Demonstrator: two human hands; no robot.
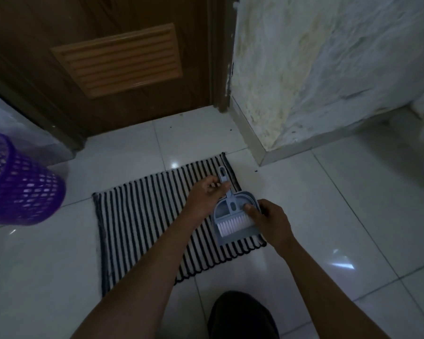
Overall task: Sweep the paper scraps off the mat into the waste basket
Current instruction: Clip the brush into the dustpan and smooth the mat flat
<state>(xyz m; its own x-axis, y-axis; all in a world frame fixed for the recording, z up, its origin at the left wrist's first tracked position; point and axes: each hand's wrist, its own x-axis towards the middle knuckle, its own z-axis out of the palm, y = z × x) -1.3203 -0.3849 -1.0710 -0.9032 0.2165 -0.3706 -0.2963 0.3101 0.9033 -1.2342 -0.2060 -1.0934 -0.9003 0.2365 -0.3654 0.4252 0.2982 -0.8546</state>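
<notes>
Over the right end of the striped mat (142, 221) is a blue dustpan (239, 237) with a white-bristled hand brush (231, 225) nested in it. The left hand (206, 199) pinches the brush's handle, and the right hand (271, 221) grips the dustpan's right rim. The purple mesh waste basket (17, 187) is left of the mat, apart from it.

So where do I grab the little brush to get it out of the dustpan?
Grip the brush by its long handle, coming from the left, as the left hand does. The handle sticks out past the dustpan, while the bristles sit tucked inside it.
</notes>
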